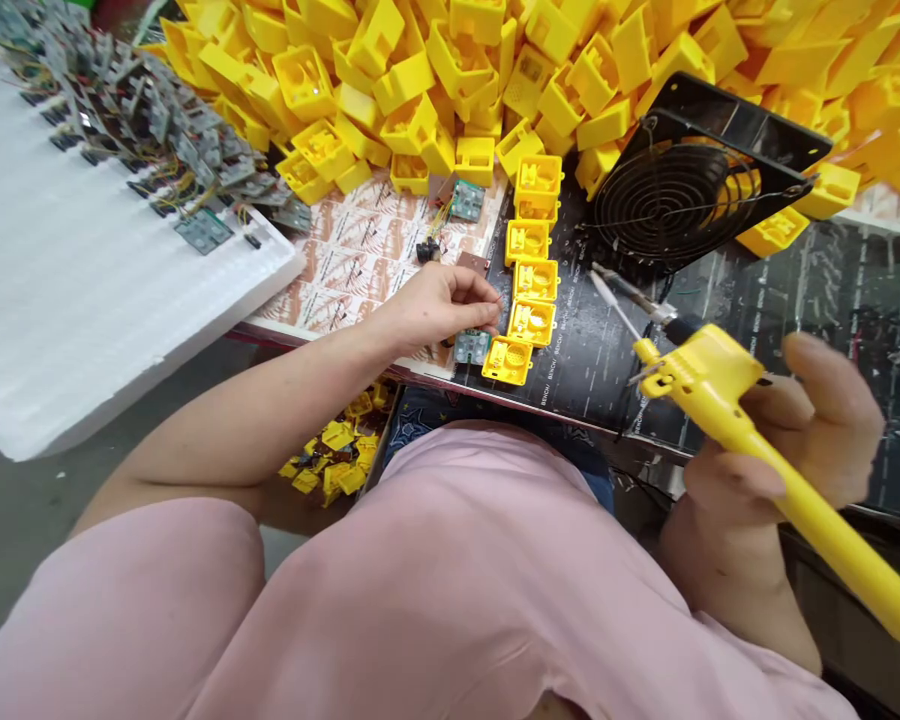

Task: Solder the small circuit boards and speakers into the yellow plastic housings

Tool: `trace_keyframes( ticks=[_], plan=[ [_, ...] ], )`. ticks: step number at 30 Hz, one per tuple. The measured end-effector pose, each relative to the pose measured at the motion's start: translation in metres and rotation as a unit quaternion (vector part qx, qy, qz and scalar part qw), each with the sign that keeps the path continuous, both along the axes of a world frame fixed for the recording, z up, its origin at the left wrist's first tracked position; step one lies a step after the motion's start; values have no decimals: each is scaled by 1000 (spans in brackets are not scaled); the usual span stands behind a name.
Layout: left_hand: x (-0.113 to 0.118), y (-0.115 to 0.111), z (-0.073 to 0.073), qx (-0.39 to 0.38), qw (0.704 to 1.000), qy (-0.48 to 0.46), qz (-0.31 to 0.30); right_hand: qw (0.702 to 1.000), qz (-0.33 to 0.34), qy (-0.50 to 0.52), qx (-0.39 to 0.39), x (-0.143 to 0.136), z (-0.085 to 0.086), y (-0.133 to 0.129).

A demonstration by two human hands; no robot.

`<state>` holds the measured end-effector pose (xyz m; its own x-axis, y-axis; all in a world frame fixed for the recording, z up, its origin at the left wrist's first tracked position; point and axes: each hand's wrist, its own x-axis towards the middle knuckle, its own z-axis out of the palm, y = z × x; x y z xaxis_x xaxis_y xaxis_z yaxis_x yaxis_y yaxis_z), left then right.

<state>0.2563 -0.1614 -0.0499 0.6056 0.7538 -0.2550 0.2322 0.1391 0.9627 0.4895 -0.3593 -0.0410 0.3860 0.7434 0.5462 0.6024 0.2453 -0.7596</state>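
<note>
My right hand [825, 430] grips a yellow soldering gun [709, 370], its metal tip pointing up and left over the black part of the bench. My left hand [454, 305] is closed in a pinch beside a column of yellow plastic housings [532, 280]; whatever is between its fingertips is too small to make out. Just below those fingers lies a green circuit board [471, 346], next to the nearest housing [507, 360]. Farther back, another circuit board [466, 200] with thin wires rests on the patterned sheet, with a small black part [427, 250] near it.
A big heap of yellow housings [420, 90] fills the back of the bench. The black fan [667, 200] with a wire guard stands right of the column. At left, a white foam block [120, 280] carries many wired boards [202, 230]. Yellow pieces [337, 450] lie below the bench edge.
</note>
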Motion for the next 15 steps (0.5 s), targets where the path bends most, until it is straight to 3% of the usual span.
trace_keyframes(
  ticks=[2, 4, 6, 9, 12, 15],
  plan=[
    [0, 1, -1, 5, 1000, 7, -4, 982, -96, -21, 163, 10, -4, 10],
    [0, 2, -1, 15, 1000, 17, -8, 946, -179, 15, 269, 26, -14, 21],
    [-1, 3, 0, 29, 999, 27, -18, 951, -182, 84, 235, 41, -26, 28],
    [-5, 3, 9, 59, 992, 53, -99, 961, -162, 129, 182, 49, -34, 25],
    [-11, -1, 19, 135, 966, 121, -184, 976, -116, 99, 153, 39, -29, 15],
    [-14, -8, 26, 210, 937, 195, -200, 991, -45, 69, 101, 26, -19, 2]
  ],
)
